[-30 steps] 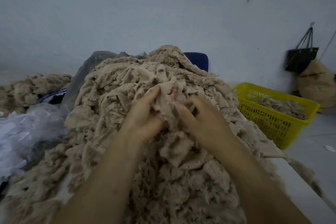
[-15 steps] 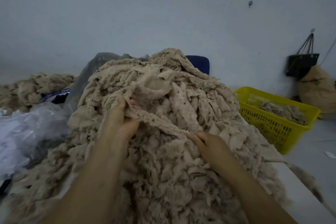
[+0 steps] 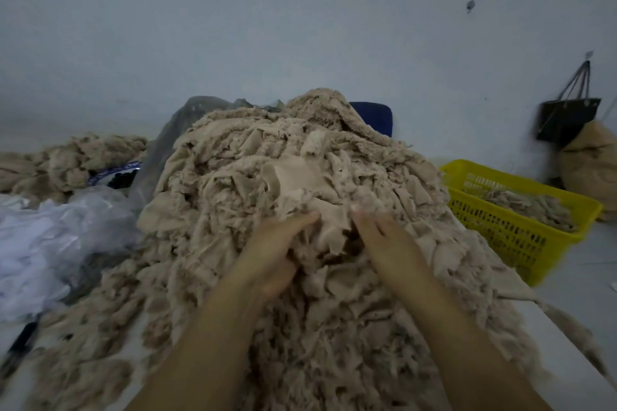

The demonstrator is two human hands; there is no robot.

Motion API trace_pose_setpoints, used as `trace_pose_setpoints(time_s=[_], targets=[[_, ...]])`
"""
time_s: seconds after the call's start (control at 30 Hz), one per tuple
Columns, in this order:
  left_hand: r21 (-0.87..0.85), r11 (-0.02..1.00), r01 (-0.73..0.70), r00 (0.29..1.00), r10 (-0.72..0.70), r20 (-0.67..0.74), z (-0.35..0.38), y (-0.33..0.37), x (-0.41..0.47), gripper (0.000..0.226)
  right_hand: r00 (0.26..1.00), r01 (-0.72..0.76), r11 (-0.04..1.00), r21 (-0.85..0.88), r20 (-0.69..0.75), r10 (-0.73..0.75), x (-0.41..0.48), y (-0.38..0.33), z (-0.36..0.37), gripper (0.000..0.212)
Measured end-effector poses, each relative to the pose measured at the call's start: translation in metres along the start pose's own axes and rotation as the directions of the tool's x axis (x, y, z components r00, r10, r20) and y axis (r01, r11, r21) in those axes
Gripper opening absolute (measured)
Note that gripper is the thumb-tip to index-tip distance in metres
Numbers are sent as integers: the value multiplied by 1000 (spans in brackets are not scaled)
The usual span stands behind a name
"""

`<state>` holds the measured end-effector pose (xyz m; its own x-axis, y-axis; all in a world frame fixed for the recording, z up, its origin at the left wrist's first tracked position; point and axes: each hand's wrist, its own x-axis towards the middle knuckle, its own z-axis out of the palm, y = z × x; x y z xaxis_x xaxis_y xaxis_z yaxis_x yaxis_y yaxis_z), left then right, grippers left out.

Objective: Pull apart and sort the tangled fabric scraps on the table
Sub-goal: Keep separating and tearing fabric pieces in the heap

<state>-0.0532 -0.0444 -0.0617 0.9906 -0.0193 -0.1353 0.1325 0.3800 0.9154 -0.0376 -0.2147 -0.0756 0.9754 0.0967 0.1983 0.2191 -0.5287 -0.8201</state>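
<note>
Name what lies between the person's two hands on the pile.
In the head view, a smooth beige scrap lies between the left hand and the right hand.

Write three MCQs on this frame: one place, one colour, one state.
1. Where is the plastic basket relative to the scrap pile?
A. to its left
B. to its right
C. on top of it

2. What colour is the basket?
A. red
B. yellow
C. green

3. What state is the basket in?
A. empty
B. overturned
C. upright, with beige scraps inside

Answers:
1 B: it sits beyond the pile's right flank.
2 B: its mesh walls are bright yellow.
3 C: the scraps lie inside its open top.
</note>
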Motion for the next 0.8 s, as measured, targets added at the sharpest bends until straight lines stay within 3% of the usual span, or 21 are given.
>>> trace_pose_setpoints(time_s=[0.03,0.1,0.17,0.3,0.4,0.5,0.57,0.67,0.73,0.8], targets=[[70,998,1,999,-3,37,6,-2,-4,17,993,-90,981,174,88,76,-1,-11,4,68],[144,989,-19,996,7,89,15,-6,-9,26,940,-322,843,430,254,229,0,-20,11,87],[113,993,-29,994,17,112,22,-9,-13,29,929,-370,704,606,229,291,3,-20,12,65],[4,996,-87,996,87,-3,25,-18,-12,46,930,-248,652,717,-13,368,3,-15,22,52],[-144,987,-70,996,62,-58,32,-20,-9,42,918,-149,607,780,-119,378,-1,-16,31,44],[-349,936,34,998,-48,-32,34,-12,-6,40,911,-76,593,802,-185,368,-1,-17,26,49],[-410,911,40,997,-64,-46,28,-6,-2,39,913,-48,603,797,-210,349,0,-16,19,66],[-291,957,15,993,-49,-109,24,-4,2,33,925,-57,615,787,-191,330,-1,-14,14,81],[-217,976,-27,990,-3,-139,23,-4,2,32,928,-81,593,801,-157,339,-2,-12,10,78],[-179,983,-47,997,34,-74,18,-2,0,42,932,-85,608,789,-153,328,-2,-9,4,69]])
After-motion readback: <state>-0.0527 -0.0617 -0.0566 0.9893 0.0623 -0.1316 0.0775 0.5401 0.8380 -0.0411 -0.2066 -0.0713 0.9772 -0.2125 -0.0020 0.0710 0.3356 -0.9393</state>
